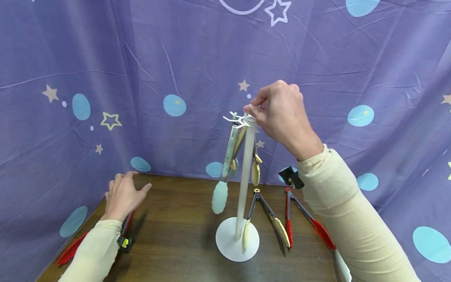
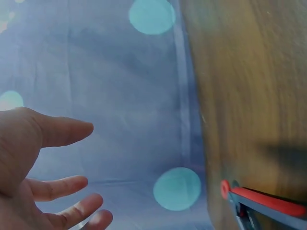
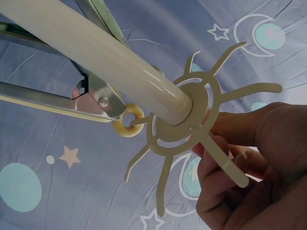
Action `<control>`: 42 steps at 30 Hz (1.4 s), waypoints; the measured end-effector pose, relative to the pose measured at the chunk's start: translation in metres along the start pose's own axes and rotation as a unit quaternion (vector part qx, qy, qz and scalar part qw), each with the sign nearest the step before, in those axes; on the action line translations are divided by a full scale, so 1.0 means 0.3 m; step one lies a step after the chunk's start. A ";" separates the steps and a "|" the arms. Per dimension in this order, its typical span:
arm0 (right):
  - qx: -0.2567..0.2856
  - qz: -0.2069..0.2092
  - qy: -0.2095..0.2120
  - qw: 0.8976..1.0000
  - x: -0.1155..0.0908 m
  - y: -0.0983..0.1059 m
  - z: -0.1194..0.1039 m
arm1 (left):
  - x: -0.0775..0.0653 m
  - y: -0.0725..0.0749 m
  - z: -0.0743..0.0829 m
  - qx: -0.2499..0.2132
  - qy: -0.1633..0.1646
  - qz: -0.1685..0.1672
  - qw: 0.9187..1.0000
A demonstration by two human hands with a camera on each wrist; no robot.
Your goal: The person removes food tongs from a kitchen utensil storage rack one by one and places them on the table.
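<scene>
A white stand rises from a round base on the table. My right hand is at its top, thumb and fingers pinching the edge of the hook ring between hooks. Mint-green tongs and yellow tongs hang from the hooks; in the right wrist view, a yellow loop sits round one hook. My left hand, fingers spread and holding nothing, hovers over the table's left edge. Below it lie red tongs, partly hidden by the forearm.
Yellow tongs lie spread on the wooden table just right of the base. Further right are more red tongs. A pale object is partly covered by the right sleeve. A purple patterned curtain hangs behind.
</scene>
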State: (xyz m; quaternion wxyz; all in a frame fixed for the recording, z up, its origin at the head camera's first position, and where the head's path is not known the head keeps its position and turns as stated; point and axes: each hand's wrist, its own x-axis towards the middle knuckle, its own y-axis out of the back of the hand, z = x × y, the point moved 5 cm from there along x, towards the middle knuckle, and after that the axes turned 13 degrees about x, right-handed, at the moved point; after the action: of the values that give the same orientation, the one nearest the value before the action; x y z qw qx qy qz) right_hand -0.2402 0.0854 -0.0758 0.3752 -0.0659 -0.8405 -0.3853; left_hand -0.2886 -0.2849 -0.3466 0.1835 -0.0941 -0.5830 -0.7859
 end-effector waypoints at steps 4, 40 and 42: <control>0.000 -0.001 0.000 1.000 -0.001 0.002 0.000 | 0.000 0.027 0.038 -0.007 -0.011 0.028 1.000; 0.014 -0.013 0.018 1.000 0.001 0.007 0.011 | -0.040 0.141 0.239 -0.071 -0.090 0.101 0.988; 0.013 -0.013 0.024 1.000 0.002 0.007 0.013 | -0.041 0.145 0.250 -0.085 -0.098 0.101 0.986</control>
State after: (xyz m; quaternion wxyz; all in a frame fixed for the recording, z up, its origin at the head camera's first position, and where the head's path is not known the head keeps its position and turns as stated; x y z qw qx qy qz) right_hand -0.2421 0.0894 -0.0756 0.3909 -0.0408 -0.8370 -0.3807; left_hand -0.2649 -0.2223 -0.2899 0.1954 -0.2447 -0.5163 -0.7971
